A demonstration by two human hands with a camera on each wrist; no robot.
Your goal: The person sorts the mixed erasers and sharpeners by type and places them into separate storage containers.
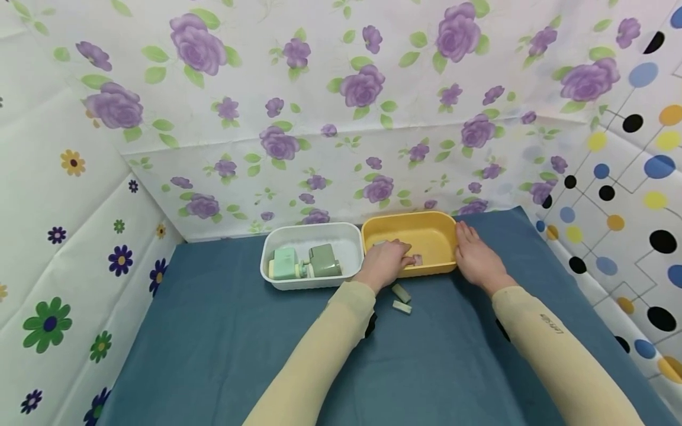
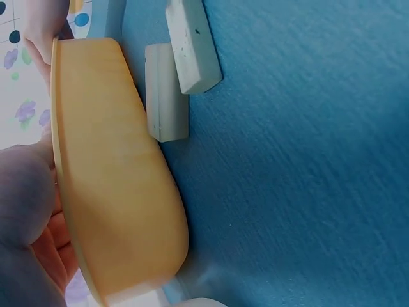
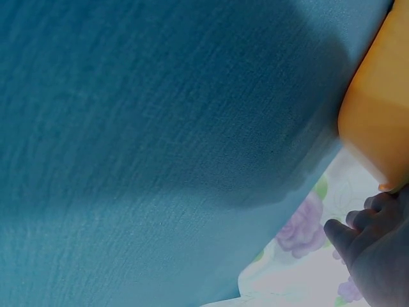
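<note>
A yellow plastic bin (image 1: 410, 220) stands by the flowered backdrop. My left hand (image 1: 382, 263) reaches over its near left rim, fingers inside. At the thumb tip is a small pinkish block (image 1: 418, 259); whether the fingers grip it I cannot tell. In the left wrist view, the bin's wall (image 2: 121, 173) hides part of the fingers. My right hand (image 1: 479, 258) lies along the bin's right end, fingers straight against the outside. Just in front of the bin, a grey-green block (image 1: 401, 293) and a pale green block (image 1: 402, 307) lie on the blue cloth.
Left of the yellow bin is a white bin (image 1: 309, 285), close beside it. It contains a mint-green boxy item (image 1: 285, 264) and a darker grey-green one (image 1: 323, 261). Blue cloth (image 1: 213, 343) covers the table. Patterned sheets hang behind and at both sides.
</note>
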